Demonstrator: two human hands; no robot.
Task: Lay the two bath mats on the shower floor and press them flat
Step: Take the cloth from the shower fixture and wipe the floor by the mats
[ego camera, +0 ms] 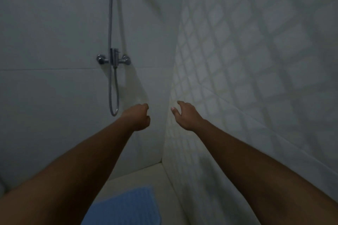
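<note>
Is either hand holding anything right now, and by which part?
Nothing is held. The left hand is curled on nothing, the right hand is open in the air; the blue mat lies on the floor.

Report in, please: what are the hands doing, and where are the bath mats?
Left grip curled, empty; right grip open, empty. One blue ribbed bath mat lying on the cream shower floor; second mat not in view. Nothing in the way.

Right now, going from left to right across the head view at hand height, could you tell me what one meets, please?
The shower hose → left hand → right hand → wall with the grid of shadows.
</note>
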